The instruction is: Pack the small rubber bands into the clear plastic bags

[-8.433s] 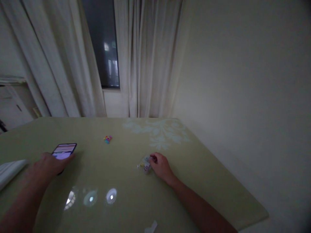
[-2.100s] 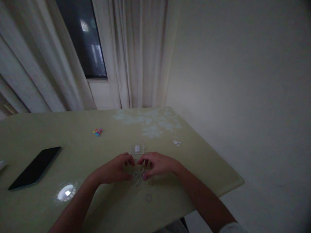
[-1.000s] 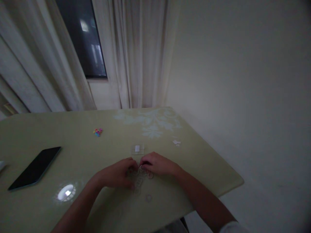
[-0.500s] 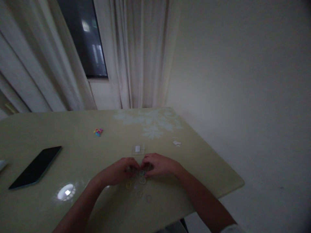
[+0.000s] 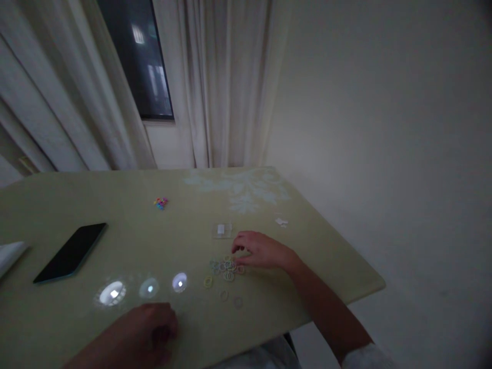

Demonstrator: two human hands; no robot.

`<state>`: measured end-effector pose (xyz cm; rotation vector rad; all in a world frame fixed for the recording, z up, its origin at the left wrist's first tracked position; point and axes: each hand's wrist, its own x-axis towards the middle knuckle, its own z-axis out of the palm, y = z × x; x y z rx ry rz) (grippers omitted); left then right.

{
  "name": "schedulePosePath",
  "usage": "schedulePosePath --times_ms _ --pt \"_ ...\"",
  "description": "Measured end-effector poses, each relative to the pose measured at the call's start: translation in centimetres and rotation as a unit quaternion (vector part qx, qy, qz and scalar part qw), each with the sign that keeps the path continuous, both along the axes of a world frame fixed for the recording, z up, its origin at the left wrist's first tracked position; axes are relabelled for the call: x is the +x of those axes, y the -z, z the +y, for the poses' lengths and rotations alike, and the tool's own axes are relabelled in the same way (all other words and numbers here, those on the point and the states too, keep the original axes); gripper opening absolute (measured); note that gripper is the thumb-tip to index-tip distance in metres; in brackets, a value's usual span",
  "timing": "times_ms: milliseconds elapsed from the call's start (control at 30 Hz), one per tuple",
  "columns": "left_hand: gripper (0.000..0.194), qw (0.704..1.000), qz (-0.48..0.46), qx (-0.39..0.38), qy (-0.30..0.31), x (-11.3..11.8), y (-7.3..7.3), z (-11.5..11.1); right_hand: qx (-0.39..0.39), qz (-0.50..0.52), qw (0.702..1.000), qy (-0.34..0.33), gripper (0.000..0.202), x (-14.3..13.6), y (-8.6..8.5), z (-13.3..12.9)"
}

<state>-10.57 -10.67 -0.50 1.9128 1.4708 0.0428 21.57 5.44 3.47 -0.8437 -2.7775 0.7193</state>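
Note:
A small pile of pale elastic hair ties (image 5: 227,266), or rings that look like them, lies on the table toward its front edge. My right hand (image 5: 261,249) is at the right side of this pile, thumb and fingers apart and curved, with nothing visible between them. Low and to the left, my left hand (image 5: 149,328) hovers near the front of the table. Its fingers curl downward and are dark and smeared, so their grip is hidden. A yellow ring (image 5: 208,282) and two fainter rings, one of them a pale ring (image 5: 238,302), lie apart from the pile.
Behind the pile sits a clear flat case (image 5: 222,230) with a white label. Small colourful pieces (image 5: 161,203) lie farther back. A black tablet (image 5: 73,252) rests at the left beside a white object (image 5: 11,255). White scraps (image 5: 281,222) lie near the table's right edge.
My hands were together over the rings. My left hand has drawn back toward the lower left, while my right hand stays at the pile, its fingers now apart. More rings show.

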Motion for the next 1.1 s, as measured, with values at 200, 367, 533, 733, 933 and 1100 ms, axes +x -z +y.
schedulePosePath --times_ms 200,367,533,733,933,1100 --pt "0.013 1.000 -0.010 0.017 0.014 0.5 1.6 -1.2 0.033 -0.029 0.999 -0.009 0.016 0.9 -1.0 -4.3" --pt "0.020 0.999 0.000 0.037 -0.022 0.2 4.5 -2.2 0.014 -0.018 1.000 0.013 0.016 1.9 1.5 -7.6" --pt "0.030 0.994 0.052 0.096 -0.020 1.7 5.6 -0.2 0.004 -0.016 0.999 0.044 0.014 1.6 3.5 -9.3" --pt "0.022 0.988 -0.035 0.153 0.004 5.4 0.2 6.3 0.058 -0.076 0.994 0.060 0.014 0.2 3.7 -9.8" --pt "0.017 0.981 -0.111 0.154 0.041 7.7 -1.1 12.4 0.118 -0.093 0.985 0.083 0.017 -0.7 2.4 -6.2" --pt "0.021 0.977 -0.123 0.165 0.056 7.3 0.3 13.2 0.078 -0.060 0.995 0.013 0.010 -1.4 1.3 -1.1"
